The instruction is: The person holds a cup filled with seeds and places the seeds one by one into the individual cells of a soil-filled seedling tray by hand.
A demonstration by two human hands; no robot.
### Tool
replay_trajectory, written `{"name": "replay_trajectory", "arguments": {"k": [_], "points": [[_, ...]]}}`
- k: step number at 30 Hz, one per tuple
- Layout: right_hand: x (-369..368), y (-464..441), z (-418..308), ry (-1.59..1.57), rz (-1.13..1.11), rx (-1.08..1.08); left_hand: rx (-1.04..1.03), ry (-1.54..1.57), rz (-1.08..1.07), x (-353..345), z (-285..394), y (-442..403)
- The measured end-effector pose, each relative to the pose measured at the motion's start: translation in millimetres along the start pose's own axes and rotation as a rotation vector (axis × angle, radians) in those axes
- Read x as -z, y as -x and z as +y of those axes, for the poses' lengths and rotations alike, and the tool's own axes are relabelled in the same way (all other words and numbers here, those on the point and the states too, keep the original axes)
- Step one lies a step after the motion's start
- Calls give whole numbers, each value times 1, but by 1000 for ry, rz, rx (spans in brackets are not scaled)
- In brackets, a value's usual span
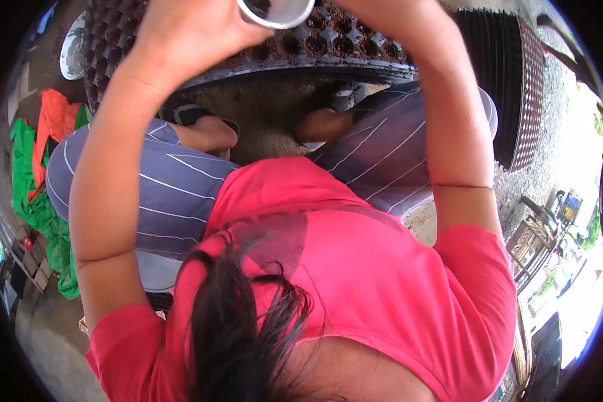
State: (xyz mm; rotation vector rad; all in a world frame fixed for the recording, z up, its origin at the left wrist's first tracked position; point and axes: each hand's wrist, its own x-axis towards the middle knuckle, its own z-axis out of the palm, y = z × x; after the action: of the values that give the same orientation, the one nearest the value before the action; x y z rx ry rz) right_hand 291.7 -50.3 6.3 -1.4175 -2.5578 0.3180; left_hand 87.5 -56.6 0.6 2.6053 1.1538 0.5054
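My left hand (194, 30) is at the top of the head view, closed against the side of a pale, round-rimmed cup (285, 23). Something dark shows inside the cup, and the upper frame edge cuts it off. Beneath it lies a black seedling tray (301, 57) with rows of round cells, many holding brown soil. My right forearm reaches over the tray's right part, but the hand itself is beyond the top edge.
A tall stack of black trays (509, 87) stands to the right. Green cloth (37, 201) and orange cloth (57, 120) lie at the left. A round whitish dish (72, 47) is at upper left. Farther right is a bicycle-like vehicle (543, 228).
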Motion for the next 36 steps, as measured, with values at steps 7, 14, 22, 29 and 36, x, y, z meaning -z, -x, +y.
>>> {"name": "replay_trajectory", "arguments": {"k": [7,14,22,29,36], "points": [[-56,-6,-10,294,335,462,114,56,-104,-6,17,-2],[-8,-5,-10,-236,-35,-109,134,84,46,-10,2,-3],[-29,5,50,-284,-7,-233,232,47,159,5,-46,1],[-39,4,57,-275,-49,-253,217,30,158,5,-53,3],[-45,5,60,-262,-11,-250,212,53,161,5,-55,3]]}}
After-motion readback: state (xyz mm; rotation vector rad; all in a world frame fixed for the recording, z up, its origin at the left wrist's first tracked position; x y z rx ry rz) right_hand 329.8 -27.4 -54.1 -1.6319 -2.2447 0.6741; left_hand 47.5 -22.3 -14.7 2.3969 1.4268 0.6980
